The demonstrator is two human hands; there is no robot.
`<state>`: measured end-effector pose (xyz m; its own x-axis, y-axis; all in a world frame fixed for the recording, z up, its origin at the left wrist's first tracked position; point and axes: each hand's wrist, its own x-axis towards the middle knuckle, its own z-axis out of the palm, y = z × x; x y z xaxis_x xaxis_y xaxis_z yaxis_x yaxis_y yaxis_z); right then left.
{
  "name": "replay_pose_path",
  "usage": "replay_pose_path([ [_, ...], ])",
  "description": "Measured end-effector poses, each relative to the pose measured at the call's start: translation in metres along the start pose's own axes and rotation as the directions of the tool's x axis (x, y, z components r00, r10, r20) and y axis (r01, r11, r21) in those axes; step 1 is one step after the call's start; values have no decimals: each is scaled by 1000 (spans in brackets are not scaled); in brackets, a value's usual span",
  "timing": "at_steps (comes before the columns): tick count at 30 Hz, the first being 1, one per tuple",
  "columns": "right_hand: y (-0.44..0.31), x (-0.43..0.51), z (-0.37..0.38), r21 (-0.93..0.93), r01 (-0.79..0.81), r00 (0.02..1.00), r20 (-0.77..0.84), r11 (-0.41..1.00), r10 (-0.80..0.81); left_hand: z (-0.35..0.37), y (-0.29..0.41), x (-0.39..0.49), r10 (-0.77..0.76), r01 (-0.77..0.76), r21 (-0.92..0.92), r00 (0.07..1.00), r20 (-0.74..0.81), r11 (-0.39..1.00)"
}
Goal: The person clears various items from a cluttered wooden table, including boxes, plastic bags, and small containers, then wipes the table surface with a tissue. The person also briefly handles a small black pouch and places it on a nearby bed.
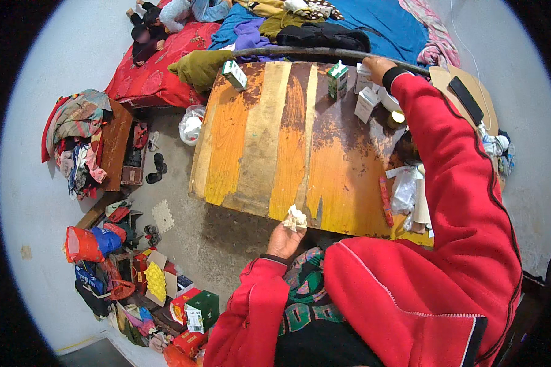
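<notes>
My left hand (285,242) holds a crumpled piece of off-white cloth or tissue (295,219) at the table's near edge. At the far right of the worn wooden table (257,151), my right hand (379,69) has its fingers on a small white carton (362,79), partly hidden by the hand. Just nearer stands another white carton (366,104). To its left is a green and white carton (337,80). A second green and white carton (234,75) stands at the far left corner. Beside my right forearm are a white bowl (388,98) and a small yellow-topped container (396,119).
A red stick-like packet (385,202) and clear plastic bag (403,192) lie at the table's right. A phone (466,101) rests on cardboard. Beyond the table, people (144,39) are on a red-covered bed (165,69). A white bag (193,125) stands left of the table.
</notes>
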<state>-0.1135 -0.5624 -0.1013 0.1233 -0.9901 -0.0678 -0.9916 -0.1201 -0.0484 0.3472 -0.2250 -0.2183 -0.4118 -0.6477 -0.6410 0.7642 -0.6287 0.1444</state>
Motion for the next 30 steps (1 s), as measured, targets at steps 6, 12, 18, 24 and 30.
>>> replay_pose_path([
  [6, -49, -43, -71, 392, 241, 889, -456, 888, -40, -3, 1, -2, 17, -17, -41, 1000, 3, 999],
  [12, -212, -186, -8, 642, 426, 849, -39, 637, -527, 48, -6, 4, -38, 29, 137, 997, 60, 990],
  [18, -290, -261, 91, 668, 411, 895, -166, 620, -415, 21, -17, 17, 28, -42, 214, 997, 67, 976],
  [24, -231, -181, 114, 645, 299, 953, -247, 703, -179, 16, 2, -18, -187, 153, 264, 976, 110, 952],
  [30, -260, -217, 167, 371, 195, 967, -230, 908, -113, -54, -13, 9, -436, 468, 150, 877, -202, 871],
])
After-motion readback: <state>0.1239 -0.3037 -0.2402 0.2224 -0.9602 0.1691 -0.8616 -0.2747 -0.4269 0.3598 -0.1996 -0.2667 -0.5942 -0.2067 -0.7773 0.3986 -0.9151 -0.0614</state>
